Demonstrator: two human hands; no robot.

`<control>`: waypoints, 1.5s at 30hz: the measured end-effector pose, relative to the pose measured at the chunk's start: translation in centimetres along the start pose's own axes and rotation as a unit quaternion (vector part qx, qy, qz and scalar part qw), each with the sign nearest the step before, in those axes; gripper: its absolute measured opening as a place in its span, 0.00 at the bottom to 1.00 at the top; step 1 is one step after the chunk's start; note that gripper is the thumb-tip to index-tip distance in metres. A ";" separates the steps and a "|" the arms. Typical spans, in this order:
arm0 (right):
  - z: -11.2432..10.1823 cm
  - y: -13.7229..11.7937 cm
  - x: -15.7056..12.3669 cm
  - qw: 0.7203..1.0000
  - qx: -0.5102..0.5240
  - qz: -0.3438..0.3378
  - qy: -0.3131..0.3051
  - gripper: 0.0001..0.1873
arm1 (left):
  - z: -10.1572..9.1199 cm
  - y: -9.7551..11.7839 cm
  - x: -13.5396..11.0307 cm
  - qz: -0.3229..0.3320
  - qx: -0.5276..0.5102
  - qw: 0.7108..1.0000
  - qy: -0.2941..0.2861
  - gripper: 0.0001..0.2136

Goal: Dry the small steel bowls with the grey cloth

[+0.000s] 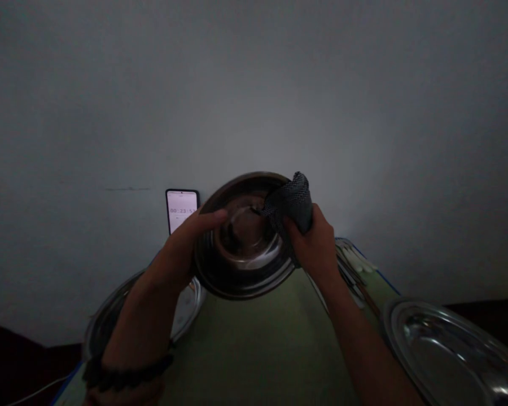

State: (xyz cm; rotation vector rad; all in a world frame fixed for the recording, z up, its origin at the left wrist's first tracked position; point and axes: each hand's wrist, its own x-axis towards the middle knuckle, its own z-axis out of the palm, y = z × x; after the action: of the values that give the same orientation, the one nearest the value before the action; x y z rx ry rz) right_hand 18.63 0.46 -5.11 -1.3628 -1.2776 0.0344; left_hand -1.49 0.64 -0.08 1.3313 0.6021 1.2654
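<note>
A round, shiny metal plate (pixel 245 273) is held up above the table, tilted with its hollow side facing me. My left hand (pixel 186 239) grips its left rim, the thumb lying over the inner face and the other fingers hidden behind. On the right side, my right hand (pixel 315 242) is closed around a bunched dark grey checked cloth (pixel 294 200). The cloth folds over the plate's right rim and touches its inside. Whether my right fingers also press on the plate's back cannot be seen.
A phone (pixel 182 208) showing a timer leans against the grey wall (pixel 254 84). At the left, a metal dish (pixel 99 327) sits partly behind my forearm. On the right lie several utensils (pixel 355 268) and a large oval metal tray (pixel 440 361). The table top (pixel 254 344) is greenish.
</note>
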 end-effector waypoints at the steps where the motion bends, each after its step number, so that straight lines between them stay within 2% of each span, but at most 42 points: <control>1: -0.2 -0.4 -0.1 0.999 -0.033 0.004 0.023 0.11 | 0.1 0.0 -0.1 -0.021 -0.006 1.000 0.002 0.11; 3: -0.2 -0.7 -0.3 0.996 -0.065 0.009 0.062 0.13 | 0.5 -0.3 0.0 -0.023 -0.026 0.999 -0.008 0.13; 6: 0.5 0.1 -0.5 0.995 -0.032 0.021 0.095 0.16 | 1.5 -1.3 0.2 0.049 -0.050 0.998 -0.002 0.16; 8: 1.4 1.1 -0.7 0.996 -0.004 0.045 0.080 0.18 | 2.2 -2.2 0.5 0.076 -0.047 0.996 0.026 0.17; 10: 2.3 2.0 -1.0 0.998 0.017 0.054 0.038 0.21 | 2.9 -3.3 0.7 0.097 -0.046 0.992 0.062 0.18; 12: 2.9 2.4 -1.3 0.999 0.022 0.019 0.015 0.28 | 3.5 -4.4 0.9 0.122 -0.052 0.987 0.087 0.19; 15: 2.9 1.9 -1.4 0.996 -0.040 -0.057 0.055 0.38 | 4.1 -5.5 1.1 0.144 -0.050 0.983 0.106 0.20; 16: 2.7 1.5 -1.4 0.993 -0.074 -0.064 0.069 0.37 | 4.2 -5.6 1.1 0.147 -0.046 0.982 0.110 0.20; 18: 2.2 0.6 -1.3 0.986 -0.142 -0.062 0.059 0.28 | 4.4 -5.7 1.0 0.160 -0.035 0.980 0.116 0.20; 21: 2.0 0.0 -1.4 0.975 -0.213 -0.052 -0.027 0.14 | 4.4 -5.6 0.7 0.165 -0.006 0.979 0.115 0.21; 23: 2.4 0.3 -1.5 0.974 -0.215 -0.043 -0.056 0.13 | 4.6 -5.8 0.6 0.148 0.010 0.982 0.116 0.23; 25: 2.9 0.9 -1.4 0.983 -0.175 -0.032 -0.046 0.15 | 4.9 -6.1 0.4 0.121 0.016 0.986 0.110 0.25; 28: 2.8 1.6 -0.9 0.997 -0.081 -0.016 0.010 0.15 | 5.8 -6.7 0.2 0.076 -0.003 0.993 0.087 0.26; 30: 2.2 1.3 -0.6 0.999 -0.015 -0.007 0.037 0.15 | 6.3 -7.1 0.1 0.052 -0.036 0.996 0.066 0.23; 32: 1.7 0.5 -0.5 0.998 0.055 0.011 0.035 0.14 | 6.6 -7.5 0.1 0.036 -0.060 0.997 0.043 0.20; 36: 1.7 -1.9 -1.4 0.980 0.191 0.036 -0.048 0.08 | 6.3 -7.4 0.4 0.010 -0.086 0.995 0.043 0.18; 40: 2.6 -3.1 -2.5 0.937 0.276 -0.004 -0.214 0.09 | 5.0 -6.0 1.0 -0.009 -0.126 0.986 0.108 0.19; 43: 2.4 -3.5 -2.7 0.922 0.233 -0.046 -0.306 0.10 | 4.1 -5.0 1.3 0.034 -0.120 0.976 0.181 0.15; 45: 2.1 -3.6 -2.9 0.930 0.145 -0.079 -0.330 0.11 | 3.7 -4.8 1.5 0.076 -0.095 0.969 0.217 0.13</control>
State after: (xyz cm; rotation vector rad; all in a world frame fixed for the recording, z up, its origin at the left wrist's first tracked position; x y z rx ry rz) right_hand 13.82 -1.10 -4.98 -1.0126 -1.8517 0.5899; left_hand 3.78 1.68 -3.16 0.9585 0.6691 1.7159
